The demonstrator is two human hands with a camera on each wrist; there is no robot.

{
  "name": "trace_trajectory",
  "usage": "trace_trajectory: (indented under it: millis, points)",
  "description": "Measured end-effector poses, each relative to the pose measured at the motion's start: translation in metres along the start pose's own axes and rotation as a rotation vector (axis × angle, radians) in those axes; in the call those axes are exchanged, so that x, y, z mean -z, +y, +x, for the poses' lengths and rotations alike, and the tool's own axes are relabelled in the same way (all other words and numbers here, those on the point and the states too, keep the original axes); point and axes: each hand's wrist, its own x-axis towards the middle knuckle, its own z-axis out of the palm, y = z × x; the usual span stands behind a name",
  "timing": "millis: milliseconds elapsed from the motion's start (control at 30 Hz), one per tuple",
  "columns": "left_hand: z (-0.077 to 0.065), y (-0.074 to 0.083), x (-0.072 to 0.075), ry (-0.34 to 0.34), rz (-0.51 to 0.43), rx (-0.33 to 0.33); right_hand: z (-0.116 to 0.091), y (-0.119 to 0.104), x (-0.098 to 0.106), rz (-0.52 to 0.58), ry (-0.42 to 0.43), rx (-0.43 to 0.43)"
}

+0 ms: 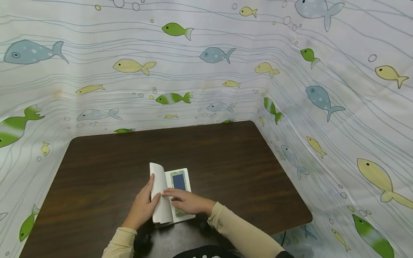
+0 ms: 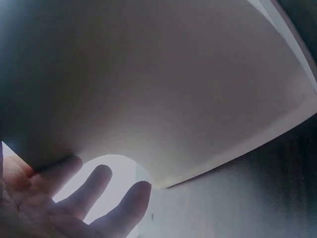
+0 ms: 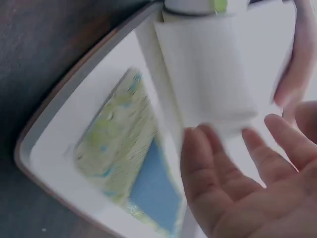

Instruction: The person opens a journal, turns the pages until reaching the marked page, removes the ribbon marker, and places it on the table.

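A small book with white pages (image 1: 161,213) lies open near the table's front edge. Its right page (image 3: 94,183) carries a green patterned panel (image 3: 111,134) with a plain blue rectangle (image 1: 179,182) on it. Along the book's left side, my left hand (image 1: 141,208) holds the raised pages, thumb on the inner face and fingers behind. The left wrist view shows those fingers at the lower edge of a shaded page (image 2: 173,99). My right hand (image 1: 191,202) reaches over the right page, its extended fingertips (image 3: 190,139) right by the curved left pages near the fold.
The dark wooden table (image 1: 226,157) spreads around the book on the left, right and far side. A white curtain (image 1: 193,80) printed with fish rises behind it and along both sides. Beige sleeves (image 1: 242,229) cover the forearms.
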Motion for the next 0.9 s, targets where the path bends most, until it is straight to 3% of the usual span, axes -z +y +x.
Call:
trace_trajectory:
  millis: [133, 200, 267, 433, 600, 900]
  points:
    - [0.002, 0.000, -0.001, -0.016, -0.010, 0.026, 0.006, 0.023, 0.010, 0.213, 0.192, -0.180]
    - [0.002, 0.000, -0.001, -0.018, -0.015, 0.041, 0.009, 0.035, 0.014, 0.185, 0.291, -0.280]
    - [0.002, 0.001, -0.002, -0.018, -0.009, 0.047, 0.013, 0.044, 0.016, 0.073, 0.357, -0.368]
    - [0.002, 0.002, -0.003, -0.018, 0.007, 0.048, 0.020, 0.056, 0.016, -0.253, 0.381, -0.493]
    - [0.001, 0.001, -0.005, -0.017, 0.001, 0.046, 0.029, 0.058, 0.012, -0.436, 0.389, -0.534]
    - [0.001, -0.001, -0.006, -0.002, 0.002, 0.026, 0.028, 0.056, 0.017, -0.464, 0.404, -0.545]
